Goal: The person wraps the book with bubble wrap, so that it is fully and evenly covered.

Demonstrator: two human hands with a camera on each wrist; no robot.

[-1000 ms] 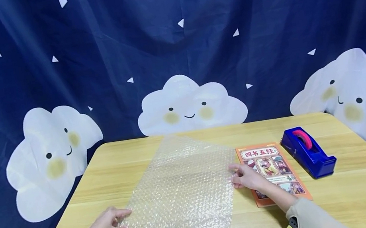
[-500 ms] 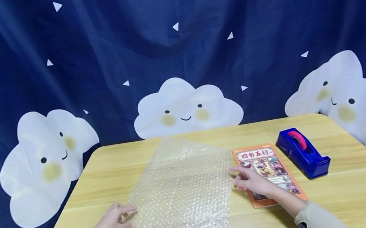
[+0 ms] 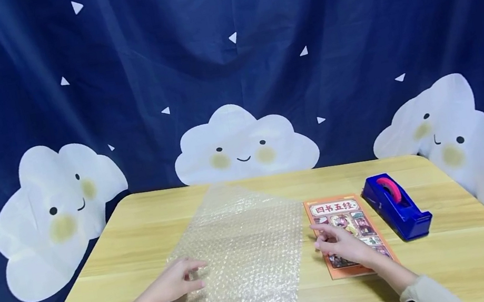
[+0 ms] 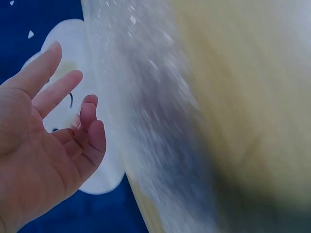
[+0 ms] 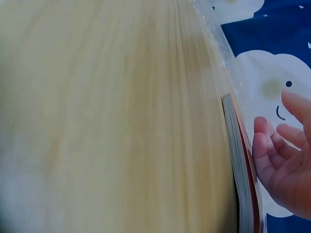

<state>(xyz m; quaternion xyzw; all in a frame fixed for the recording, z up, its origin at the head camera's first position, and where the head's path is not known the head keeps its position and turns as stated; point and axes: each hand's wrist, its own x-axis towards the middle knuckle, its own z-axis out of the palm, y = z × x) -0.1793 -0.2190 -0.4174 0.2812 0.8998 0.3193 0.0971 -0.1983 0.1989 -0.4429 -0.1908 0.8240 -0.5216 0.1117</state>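
A clear sheet of bubble wrap (image 3: 240, 258) lies flat on the table, angled away from me. Over its left part hovers my left hand (image 3: 174, 280), fingers relaxed and holding nothing; the left wrist view shows this hand (image 4: 58, 121) apart from the sheet. My right hand (image 3: 344, 246) is above the left side of an orange-covered book (image 3: 362, 224), fingers loosely bent with nothing in them. In the right wrist view the book (image 5: 243, 170) shows its page edges, and the right hand (image 5: 286, 150) is close beside its cover; whether they touch I cannot tell.
A blue tape dispenser (image 3: 398, 210) with a pink-red hub (image 3: 389, 189) stands right of the book. The wooden table (image 3: 473, 240) reaches back to a dark blue curtain (image 3: 222, 31) printed with white clouds and triangles.
My left hand has left the bubble wrap's left edge and moved right, over the sheet. The right hand has come away from the sheet's right edge, over the book. The head view has shifted slightly.
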